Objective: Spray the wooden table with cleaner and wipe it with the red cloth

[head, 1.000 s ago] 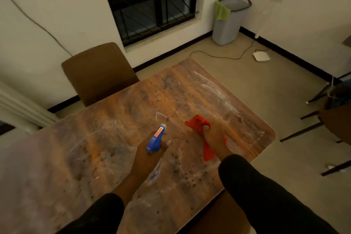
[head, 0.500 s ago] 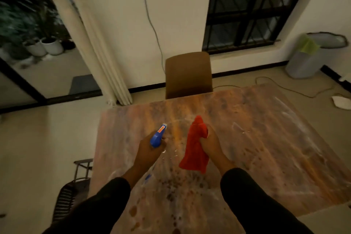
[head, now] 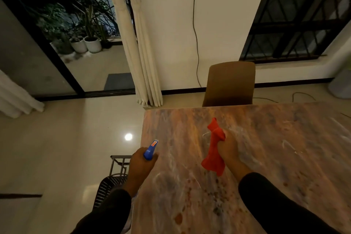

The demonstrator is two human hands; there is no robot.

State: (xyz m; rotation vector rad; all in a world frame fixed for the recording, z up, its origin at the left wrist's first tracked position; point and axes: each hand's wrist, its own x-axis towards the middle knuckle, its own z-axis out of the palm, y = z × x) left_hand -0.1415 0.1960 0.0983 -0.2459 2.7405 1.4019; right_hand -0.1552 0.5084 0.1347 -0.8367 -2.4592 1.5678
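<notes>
- My left hand (head: 141,165) grips the spray bottle (head: 150,151); nozzle should aim inward over the table (head: 275,157).
- My right hand (head: 228,149) clutches the bunched red cloth (head: 213,150); flatten before wiping.

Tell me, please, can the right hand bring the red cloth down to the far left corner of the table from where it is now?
Probably yes. The right hand holds the red cloth above the table, and the surface up to that corner is bare. The left hand with the spray bottle stays at the left edge.
</notes>
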